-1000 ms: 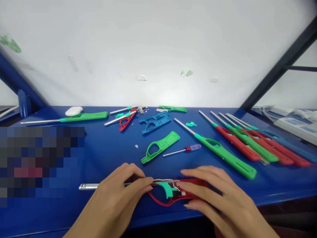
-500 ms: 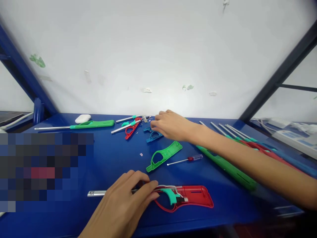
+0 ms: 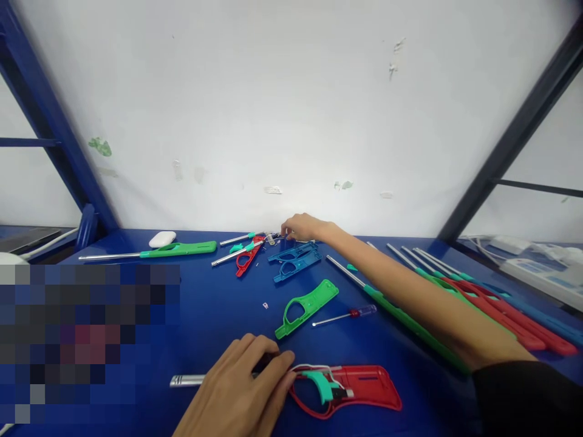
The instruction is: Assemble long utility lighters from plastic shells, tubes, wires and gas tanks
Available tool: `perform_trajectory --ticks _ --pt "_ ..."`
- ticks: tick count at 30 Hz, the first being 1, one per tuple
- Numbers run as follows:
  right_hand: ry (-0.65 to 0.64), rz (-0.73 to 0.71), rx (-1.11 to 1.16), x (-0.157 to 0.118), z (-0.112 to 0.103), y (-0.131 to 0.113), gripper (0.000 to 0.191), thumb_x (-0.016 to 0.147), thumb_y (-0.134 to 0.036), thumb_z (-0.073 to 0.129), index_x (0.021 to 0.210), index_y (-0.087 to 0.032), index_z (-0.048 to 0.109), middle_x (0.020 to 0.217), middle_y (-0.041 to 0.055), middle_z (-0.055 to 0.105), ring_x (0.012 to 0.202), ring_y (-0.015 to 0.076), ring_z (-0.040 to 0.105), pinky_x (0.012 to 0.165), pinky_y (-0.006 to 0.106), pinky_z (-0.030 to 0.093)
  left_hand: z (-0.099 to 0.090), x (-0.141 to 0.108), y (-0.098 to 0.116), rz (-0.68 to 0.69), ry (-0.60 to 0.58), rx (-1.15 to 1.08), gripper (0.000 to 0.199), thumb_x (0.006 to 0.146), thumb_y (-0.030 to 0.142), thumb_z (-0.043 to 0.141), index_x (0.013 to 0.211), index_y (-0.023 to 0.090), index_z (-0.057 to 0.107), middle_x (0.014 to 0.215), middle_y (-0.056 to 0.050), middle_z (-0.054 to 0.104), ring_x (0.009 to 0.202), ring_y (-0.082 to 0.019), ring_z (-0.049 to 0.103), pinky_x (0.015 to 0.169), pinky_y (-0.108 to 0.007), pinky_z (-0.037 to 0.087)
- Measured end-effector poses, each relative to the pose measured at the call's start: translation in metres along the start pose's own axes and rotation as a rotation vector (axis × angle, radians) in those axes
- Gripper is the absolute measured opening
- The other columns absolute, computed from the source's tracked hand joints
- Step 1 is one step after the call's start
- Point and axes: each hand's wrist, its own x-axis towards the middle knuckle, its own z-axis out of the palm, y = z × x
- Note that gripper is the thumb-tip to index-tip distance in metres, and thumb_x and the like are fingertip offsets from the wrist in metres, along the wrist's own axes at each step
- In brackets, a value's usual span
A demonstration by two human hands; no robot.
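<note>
My left hand (image 3: 243,385) is closed over the neck of an opened gas lighter (image 3: 373,388) at the front of the table. Its metal tube (image 3: 187,380) sticks out to the left. In the red half-shell a turquoise trigger (image 3: 321,386), white wires and a small black part show. At the back, my right hand (image 3: 301,227) reaches down with bent fingers, thumb and fingertips slightly apart, beside small metal parts (image 3: 271,238). Nothing shows between its fingers. Blue handle shells (image 3: 298,261) lie just in front of it.
A green handle shell (image 3: 310,306) and a screwdriver (image 3: 346,315) lie mid-table. Several long lighters (image 3: 492,297) rest at the right, with a green one (image 3: 182,249) at the back left near a white case (image 3: 163,239). Behind stands a wall (image 3: 291,121).
My right hand has moved back from over the blue shells to the small parts near the wall. The left hand keeps its grip on the lighter. The view has tilted up slightly.
</note>
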Motion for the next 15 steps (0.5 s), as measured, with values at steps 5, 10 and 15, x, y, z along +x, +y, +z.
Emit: perform_trajectory --ticks 5,10,15 --pt "-0.066 0.051 0.044 -0.002 0.007 0.024 0.038 0.109 -0.039 0.075 0.141 -0.02 0.07 0.143 0.0119 0.072 0.119 0.0284 0.075 0.1 0.051 0.066 0.003 -0.003 -0.002 0.003 -0.013 0.0 0.033 0.119 0.024 0.041 0.13 0.028 0.072 0.109 -0.002 0.079 0.093 -0.017 0.079 0.086 -0.029 0.068" --pt "-0.052 0.029 0.108 -0.011 0.014 0.043 0.037 0.109 -0.039 0.075 0.141 -0.02 0.07 0.143 0.0118 0.072 0.119 0.0281 0.075 0.1 0.05 0.066 0.001 -0.001 -0.001 0.014 -0.005 0.005 0.036 0.121 0.026 0.037 0.128 0.027 0.073 0.106 -0.002 0.08 0.09 -0.018 0.08 0.084 -0.03 0.069" --pt "0.062 -0.028 0.184 -0.013 0.016 0.045 0.039 0.109 -0.039 0.075 0.143 -0.02 0.069 0.144 0.012 0.071 0.119 0.0284 0.075 0.1 0.051 0.066 0.001 -0.003 -0.001 0.012 -0.001 0.013 0.033 0.12 0.027 0.04 0.133 0.028 0.07 0.11 -0.002 0.079 0.094 -0.018 0.08 0.088 -0.031 0.069"
